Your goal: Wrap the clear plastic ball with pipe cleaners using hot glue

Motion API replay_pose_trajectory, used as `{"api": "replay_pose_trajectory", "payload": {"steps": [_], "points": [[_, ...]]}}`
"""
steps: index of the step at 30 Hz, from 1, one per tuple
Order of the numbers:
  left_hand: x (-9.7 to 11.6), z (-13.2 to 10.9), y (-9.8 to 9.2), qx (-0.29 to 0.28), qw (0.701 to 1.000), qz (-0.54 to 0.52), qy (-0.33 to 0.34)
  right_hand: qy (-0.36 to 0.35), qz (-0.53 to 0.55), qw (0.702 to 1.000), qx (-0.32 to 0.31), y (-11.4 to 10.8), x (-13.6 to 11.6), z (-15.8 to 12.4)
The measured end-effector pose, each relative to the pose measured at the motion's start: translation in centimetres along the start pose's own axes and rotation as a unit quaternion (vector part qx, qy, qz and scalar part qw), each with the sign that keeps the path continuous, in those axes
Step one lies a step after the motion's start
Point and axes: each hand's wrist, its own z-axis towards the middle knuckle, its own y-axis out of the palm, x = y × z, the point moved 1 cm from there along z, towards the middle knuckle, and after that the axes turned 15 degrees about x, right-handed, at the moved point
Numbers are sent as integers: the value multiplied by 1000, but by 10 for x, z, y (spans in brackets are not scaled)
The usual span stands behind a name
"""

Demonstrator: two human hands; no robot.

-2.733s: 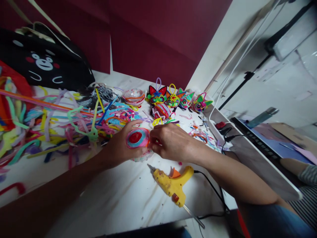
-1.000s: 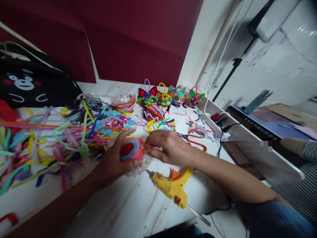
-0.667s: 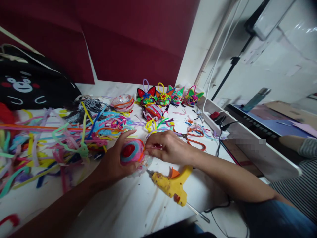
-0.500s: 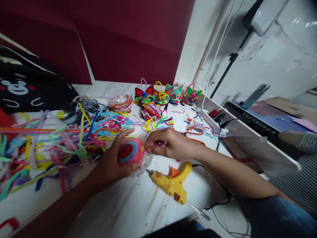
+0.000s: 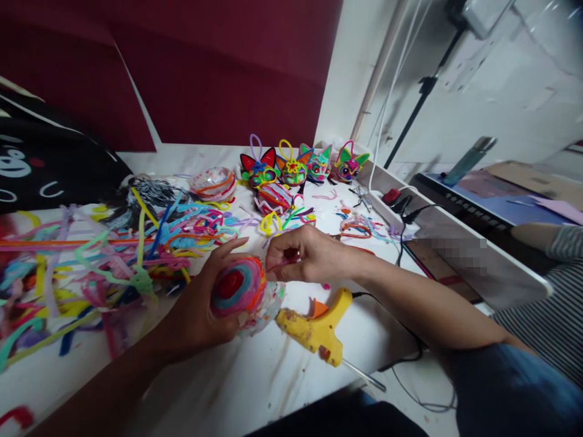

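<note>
My left hand [image 5: 200, 309] is wrapped round a clear plastic ball [image 5: 266, 312]. Fuzzy pipe cleaners in red, blue, pink and orange coil over one side of it, forming a spiral [image 5: 232, 285]. Close against the ball's right side, my right hand [image 5: 312, 255] is closed in a pinch. A bit of reddish-pink pipe cleaner [image 5: 291, 255] shows between its curled fingers; the fingertips partly hide it. A yellow glue gun [image 5: 310, 328] with an orange trigger lies just below my right hand, its nozzle end near the ball.
Loose pipe cleaners [image 5: 104, 261] cover the table's left. Behind stand several finished lion-head ornaments [image 5: 259, 173], a wrapped clear bowl [image 5: 213, 184] and a striped piece [image 5: 274, 199]. Orange-handled scissors [image 5: 355, 230] lie right. Cables run by a white board [image 5: 455, 243]; a person's striped sleeve [image 5: 565, 243] shows beyond.
The view has shifted slightly. The ball has turned or tilted a little in my left hand, showing more of its clear side. My right hand stays pinched beside it.
</note>
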Motion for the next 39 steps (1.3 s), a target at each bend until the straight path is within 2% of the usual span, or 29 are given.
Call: {"api": "replay_pose_trajectory", "payload": {"steps": [8, 15, 19, 22, 25, 28, 34, 39], "points": [[6, -2, -3, -34, 998, -42, 23, 108, 148, 982, -43, 2, 5, 6], [18, 2, -8, -101, 989, -46, 101, 179, 164, 969, -43, 2, 4, 4], [17, 3, -11, -94, 986, -72, 119, 224, 170, 959, -31, 2, 4, 1], [16, 5, -13, -83, 985, -90, 119, 260, 254, 930, -49, 6, 7, 0], [22, 9, -14, -85, 984, -107, 113, 253, 355, 898, -64, 11, 12, -1], [29, 16, -16, -94, 982, -129, 103, 246, 412, 875, -60, 13, 16, 0], [38, 40, -16, -126, 977, -167, 42, 216, 455, 864, -22, 6, 21, -1], [53, 66, -5, -139, 972, -188, 24, 209, 488, 847, 31, -7, 25, -11]]}}
